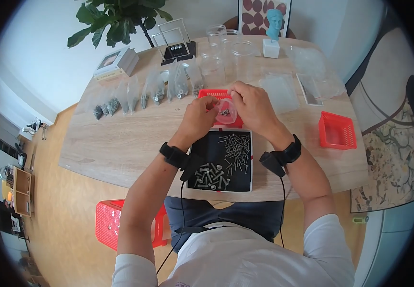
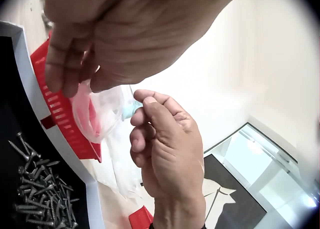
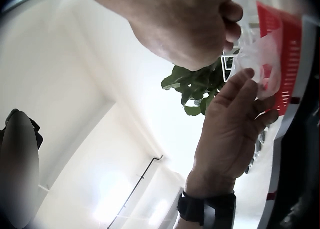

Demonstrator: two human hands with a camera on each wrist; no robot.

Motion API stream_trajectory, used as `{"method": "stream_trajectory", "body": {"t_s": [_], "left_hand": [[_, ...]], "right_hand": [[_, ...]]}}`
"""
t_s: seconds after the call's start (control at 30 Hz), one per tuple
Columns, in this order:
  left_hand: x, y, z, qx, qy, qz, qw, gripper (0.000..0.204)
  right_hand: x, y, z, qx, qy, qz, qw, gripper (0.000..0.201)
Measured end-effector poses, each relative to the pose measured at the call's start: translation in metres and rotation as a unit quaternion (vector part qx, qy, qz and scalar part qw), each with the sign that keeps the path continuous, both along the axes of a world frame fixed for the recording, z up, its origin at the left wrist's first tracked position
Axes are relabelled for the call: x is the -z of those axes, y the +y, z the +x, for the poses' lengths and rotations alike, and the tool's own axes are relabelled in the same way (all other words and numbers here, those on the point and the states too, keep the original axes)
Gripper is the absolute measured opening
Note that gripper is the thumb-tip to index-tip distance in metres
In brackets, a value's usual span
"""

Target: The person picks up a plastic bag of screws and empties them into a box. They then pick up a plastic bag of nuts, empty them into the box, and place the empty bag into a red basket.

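Pinching a small clear bag (image 1: pixel 226 111) of screws between both sets of fingertips, the left hand (image 1: pixel 198 117) and right hand (image 1: pixel 253 106) hold it above a red basket (image 1: pixel 215 94), beyond the black screw tray (image 1: pixel 216 148).

Two hands hold a little see-through bag.

The left hand (image 2: pixel 100 34) is up top and pinches one side of the clear bag (image 2: pixel 100 114). The right hand (image 2: pixel 165 149) is lower down and pinches the other side with its fingertips (image 2: pixel 142 96). Behind the bag is a red basket (image 2: pixel 60 119). A black tray (image 2: pixel 30 79) with a white rim holds a pile of screws (image 2: pixel 42 199).
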State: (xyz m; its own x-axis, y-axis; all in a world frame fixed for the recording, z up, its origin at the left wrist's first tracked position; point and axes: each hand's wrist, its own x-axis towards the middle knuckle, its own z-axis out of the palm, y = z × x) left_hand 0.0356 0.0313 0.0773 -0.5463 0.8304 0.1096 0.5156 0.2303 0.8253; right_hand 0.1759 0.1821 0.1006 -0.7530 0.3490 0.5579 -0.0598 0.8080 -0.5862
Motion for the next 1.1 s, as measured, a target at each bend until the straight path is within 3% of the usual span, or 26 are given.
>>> {"method": "stream_trajectory", "body": {"t_s": [0.07, 0.13, 0.2, 0.3, 0.37, 0.43, 0.53, 0.67, 0.73, 0.87, 0.93, 0.97, 1.0, 1.03, 1.1], "left_hand": [[-0.007, 0.005, -0.001, -0.003, -0.046, -0.001, 0.999, 0.022], [-0.014, 0.006, -0.001, -0.05, -0.11, 0.064, 0.991, 0.016], [-0.023, 0.006, -0.003, -0.046, -0.135, 0.075, 0.987, 0.014], [-0.041, 0.002, 0.0, -0.034, -0.208, 0.099, 0.973, 0.012], [-0.049, -0.001, 0.003, -0.022, -0.249, 0.109, 0.962, 0.012], [-0.054, -0.004, 0.003, -0.035, -0.28, 0.118, 0.952, 0.011], [-0.066, -0.016, -0.003, -0.038, -0.235, 0.072, 0.969, 0.009], [-0.056, -0.031, -0.034, -0.03, -0.275, 0.103, 0.956, 0.008], [-0.058, -0.037, -0.034, -0.024, -0.388, 0.176, 0.904, 0.009], [-0.068, -0.042, -0.017, -0.02, -0.389, 0.305, 0.869, 0.011], [-0.073, -0.047, -0.008, -0.021, -0.246, 0.272, 0.93, 0.015], [-0.077, -0.049, -0.002, -0.02, -0.244, 0.271, 0.931, 0.015], [-0.082, -0.052, 0.006, -0.029, -0.027, 0.217, 0.975, 0.015], [-0.087, -0.054, 0.015, -0.038, 0.192, 0.151, 0.969, 0.015], [-0.09, -0.056, 0.021, -0.043, 0.194, 0.155, 0.968, 0.01]], "right_hand": [[0.003, 0.011, 0.0, 0.011, 0.004, 0.009, 1.0, 0.017], [0.009, 0.023, 0.002, 0.023, 0.008, 0.017, 1.0, 0.022], [0.016, 0.031, 0.002, -0.057, -0.003, 0.063, 0.996, 0.035], [0.017, 0.022, -0.002, -0.115, 0.023, 0.044, 0.992, 0.044], [0.018, 0.018, -0.008, -0.111, 0.055, 0.063, 0.99, 0.042], [0.014, 0.012, -0.009, -0.159, 0.048, 0.026, 0.986, 0.028], [0.011, 0.007, -0.007, -0.112, 0.014, -0.058, 0.992, 0.017], [0.004, 0.006, -0.004, -0.127, -0.016, -0.142, 0.982, 0.024], [0.01, 0.003, -0.01, -0.162, 0.047, -0.168, 0.971, 0.029], [0.007, -0.004, -0.007, -0.158, 0.08, -0.186, 0.966, 0.028], [0.005, -0.006, -0.006, -0.138, 0.094, -0.194, 0.967, 0.03], [0.002, -0.008, -0.005, -0.139, 0.097, -0.194, 0.966, 0.03], [-0.001, -0.011, -0.003, -0.129, 0.098, -0.19, 0.968, 0.031], [-0.004, -0.014, -0.001, -0.121, 0.099, -0.186, 0.97, 0.032], [-0.009, -0.018, 0.004, -0.135, 0.092, -0.176, 0.971, 0.032]]}}
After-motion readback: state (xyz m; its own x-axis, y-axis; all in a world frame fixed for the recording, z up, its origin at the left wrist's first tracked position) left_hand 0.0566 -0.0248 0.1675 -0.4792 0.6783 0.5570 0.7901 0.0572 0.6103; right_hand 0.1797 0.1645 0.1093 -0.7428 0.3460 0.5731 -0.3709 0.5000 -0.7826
